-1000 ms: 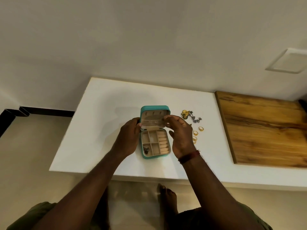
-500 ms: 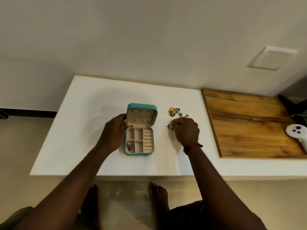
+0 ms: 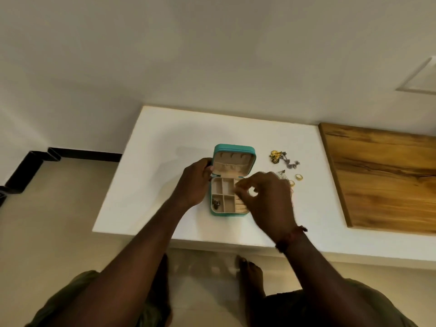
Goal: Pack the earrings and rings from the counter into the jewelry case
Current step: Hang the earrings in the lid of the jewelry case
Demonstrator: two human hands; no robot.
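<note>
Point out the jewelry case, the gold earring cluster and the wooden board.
jewelry case (image 3: 234,148): head view, teal top edge of the open lid.
gold earring cluster (image 3: 274,156): head view, its middle.
wooden board (image 3: 387,175): head view, bare surface.

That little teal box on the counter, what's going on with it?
A person is packing jewelry into the open jewelry case. The left hand steadies its left side while the right hand hovers over the compartments, fingers pinched; what they hold is too small to tell. One dark piece is inside. Gold rings and earrings wait on the counter.
</note>
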